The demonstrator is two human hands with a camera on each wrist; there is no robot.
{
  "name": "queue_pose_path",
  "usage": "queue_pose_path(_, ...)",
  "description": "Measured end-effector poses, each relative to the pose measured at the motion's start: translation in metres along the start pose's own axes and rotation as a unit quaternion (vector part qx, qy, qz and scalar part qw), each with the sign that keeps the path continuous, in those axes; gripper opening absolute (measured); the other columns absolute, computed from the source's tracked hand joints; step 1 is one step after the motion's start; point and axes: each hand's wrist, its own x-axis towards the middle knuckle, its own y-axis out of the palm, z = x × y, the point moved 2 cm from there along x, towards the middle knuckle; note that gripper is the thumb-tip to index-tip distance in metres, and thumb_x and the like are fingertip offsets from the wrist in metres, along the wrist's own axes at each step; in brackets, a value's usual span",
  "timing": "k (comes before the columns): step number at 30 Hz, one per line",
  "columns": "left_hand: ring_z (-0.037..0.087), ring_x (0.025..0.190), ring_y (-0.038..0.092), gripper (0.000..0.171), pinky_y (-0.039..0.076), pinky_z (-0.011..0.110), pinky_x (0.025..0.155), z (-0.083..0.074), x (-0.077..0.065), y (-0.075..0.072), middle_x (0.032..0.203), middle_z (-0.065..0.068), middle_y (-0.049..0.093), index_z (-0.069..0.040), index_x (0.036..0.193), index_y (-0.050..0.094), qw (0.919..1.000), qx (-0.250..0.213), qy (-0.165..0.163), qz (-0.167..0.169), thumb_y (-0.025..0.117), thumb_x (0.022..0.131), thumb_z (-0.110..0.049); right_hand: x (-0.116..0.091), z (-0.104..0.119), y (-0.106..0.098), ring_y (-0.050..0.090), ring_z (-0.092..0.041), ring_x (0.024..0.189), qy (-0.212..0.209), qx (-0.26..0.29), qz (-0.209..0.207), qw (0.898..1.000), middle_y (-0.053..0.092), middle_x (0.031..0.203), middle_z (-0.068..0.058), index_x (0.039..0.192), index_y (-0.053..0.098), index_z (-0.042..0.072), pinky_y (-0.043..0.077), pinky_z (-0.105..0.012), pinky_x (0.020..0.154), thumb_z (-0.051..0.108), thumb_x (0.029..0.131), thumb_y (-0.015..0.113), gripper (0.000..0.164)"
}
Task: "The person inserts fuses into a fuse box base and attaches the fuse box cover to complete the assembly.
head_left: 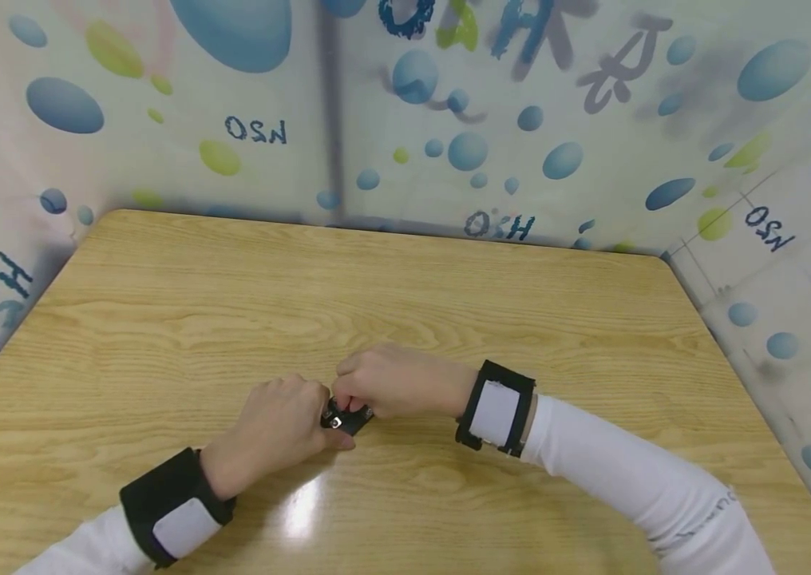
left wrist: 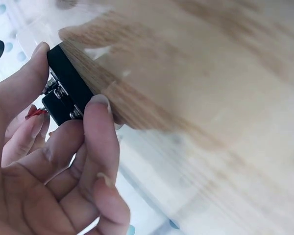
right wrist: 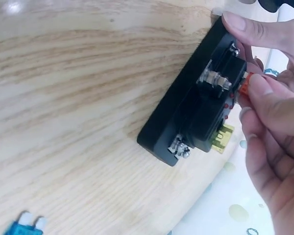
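Note:
A black fuse block (right wrist: 179, 115) with metal screw terminals is held over the wooden table by my left hand (head_left: 276, 423), its thumb and fingers gripping the edges of the base. Whether the block touches the table I cannot tell. My right hand (head_left: 398, 379) pinches a small orange-red blade fuse (right wrist: 245, 84) between thumb and fingertips, right against the block's top. The fingers partly cover this fuse, so how deep it sits is hidden. A yellow blade fuse (right wrist: 223, 138) stands in the block at the other end. In the left wrist view, the red fuse (left wrist: 36, 113) shows beside the block.
On the table (head_left: 449, 303) lies a blue blade fuse (right wrist: 24, 229), cut off by the right wrist view's lower edge. A patterned curtain (head_left: 413, 160) with blue and green dots hangs behind the table and along its sides.

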Motion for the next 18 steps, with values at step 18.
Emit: queue_pose_path(18,0.005,0.046,0.032,0.051,0.026,0.02,0.039,-0.0003,-0.0009,-0.0002,0.05,-0.008,0.039,-0.019,0.057,0.046,1.0,-0.007,0.003,0.0,0.088,0.065,-0.047,0.0061,0.0102,0.0,0.048,-0.003,0.068,0.021,-0.058,0.014,0.998,0.06,0.079,0.005,0.08,0.07,0.015,0.039,-0.014,0.061,0.004,0.083,0.072,0.012)
